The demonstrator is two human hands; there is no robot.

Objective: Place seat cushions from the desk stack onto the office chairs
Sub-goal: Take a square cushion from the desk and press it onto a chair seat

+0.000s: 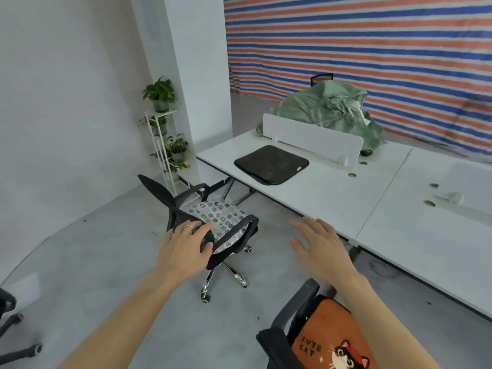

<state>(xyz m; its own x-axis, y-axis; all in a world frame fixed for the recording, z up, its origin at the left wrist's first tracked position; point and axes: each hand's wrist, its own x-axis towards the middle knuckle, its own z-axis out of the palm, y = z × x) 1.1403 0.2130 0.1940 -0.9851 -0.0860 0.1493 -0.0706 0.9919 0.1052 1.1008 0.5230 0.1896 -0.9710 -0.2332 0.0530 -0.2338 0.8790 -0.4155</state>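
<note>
Office floor, mid-task: a red, white and blue striped sheet (359, 49) covers the far wall behind the long white desk (332, 198), where a heap of green cloth (327, 110) sits beyond a low white divider (311, 137).

Two office chairs already carry cushions. The far chair (157, 187), near the desk's left end, holds a grey patterned cushion (218, 214). The near chair (298, 307), at the bottom right of our view, holds an orange cat cushion (327, 339). A third chair (8, 315) shows only its base at the left edge, and we cannot see its seat.

A single black cushion (271, 164) lies flat on the desk in front of the divider, well apart from both our hands.

Our left hand (183, 246) reaches over the far chair's back with fingers straight and nothing in its grasp; we cannot tell whether it touches the frame. Our right hand (319, 249) hovers near the desk's front edge, fingers spread, holding nothing. A thin ring (189, 227) shows on the left hand.

We judge the next step to be fetching the black cushion. To do it well, we should step closer so we are not stretching across the desk. We should take the cushion by two opposite edges so it stays flat, and keep it clear of the divider. It should then go square on an empty seat, probably the third chair's, pushed fully back.
</note>
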